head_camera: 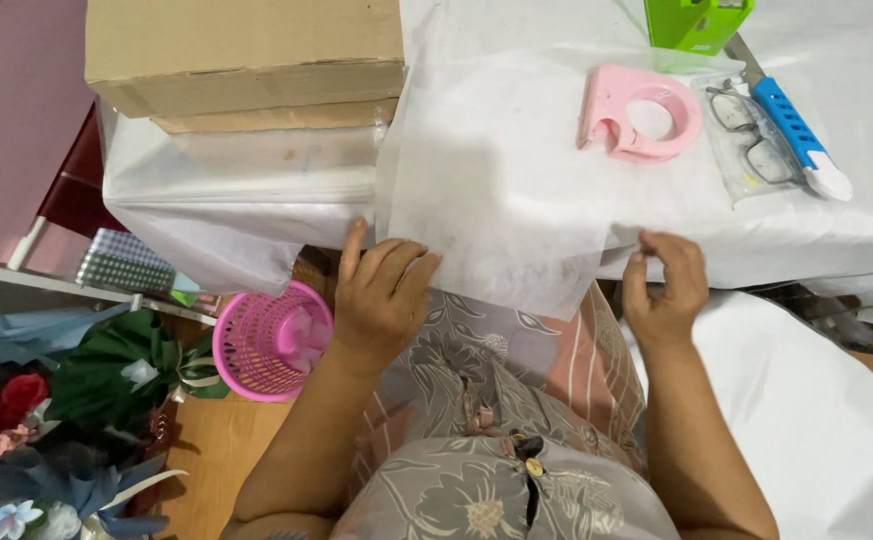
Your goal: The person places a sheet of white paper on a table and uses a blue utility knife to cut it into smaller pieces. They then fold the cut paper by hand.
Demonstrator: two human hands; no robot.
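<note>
While both hands work the near edge of the table (856, 230), counts run as follows.

Left hand: left hand (381, 290) lies fingers spread, loosely curled, palm down on the lower left corner of the tissue sheet (496, 180); pressing rather than pinching, as far as can be seen.

Right hand: right hand (664, 285) has thumb and fingertips closed on the sheet's lower right edge, other fingers curled.

Sheet: one thin white translucent sheet, lying over the table's near edge, its lower part hanging past the edge toward the lap.

Tape holders: two; one pink tape dispenser (639, 122) on the sheet's far right part, one green dispenser (696, 22) at the table's far edge, partly cut off.

Glasses: one pair of spectacles in a clear sleeve (754, 140), just right of the pink one.

Cutter: one blue-and-white utility knife (794, 135), touching the sleeve's right side.

Boxes: cardboard box (241, 50) at the table's far left corner; a second layer shows beneath, count unclear.

Floor, left: one pink mesh basket (268, 342), one bunch of artificial flowers (46, 430).

Floor, right: one white paper sheet (806, 400).
</note>
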